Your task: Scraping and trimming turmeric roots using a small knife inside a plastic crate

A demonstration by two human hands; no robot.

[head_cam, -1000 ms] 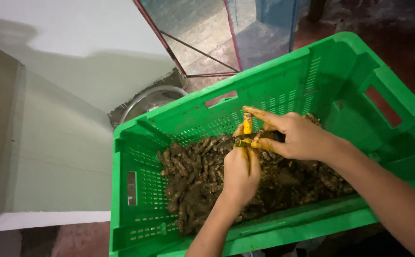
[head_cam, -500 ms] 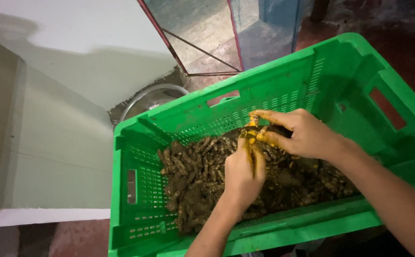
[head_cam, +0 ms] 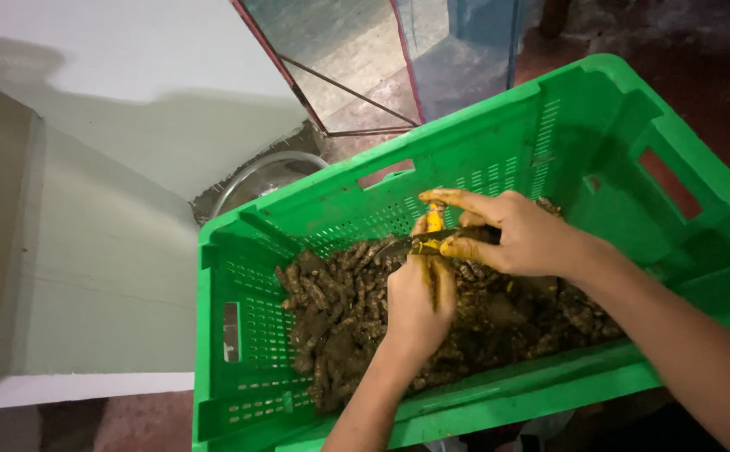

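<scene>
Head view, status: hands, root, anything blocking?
Left hand grips yellow root piece. Right hand holds dark blade on it. Over green crate. Nothing blocking.

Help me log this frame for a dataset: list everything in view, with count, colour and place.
crate: one, green plastic with slotted walls, centre and right.
roots: a heap, too many to count, brown and soil-caked, in the crate.
peeled root: one, yellow-orange, held above the heap between both hands.
blade: one, dark, in the right hand, against the peeled root.
metal bowl: one, silver, behind the crate, partly hidden.
pale slab: one, grey-white, left.
framed panel: one, red-edged, top centre.
left hand: one, yellow-stained, gripping the peeled root.
right hand: one, yellow-stained, over the heap.
</scene>
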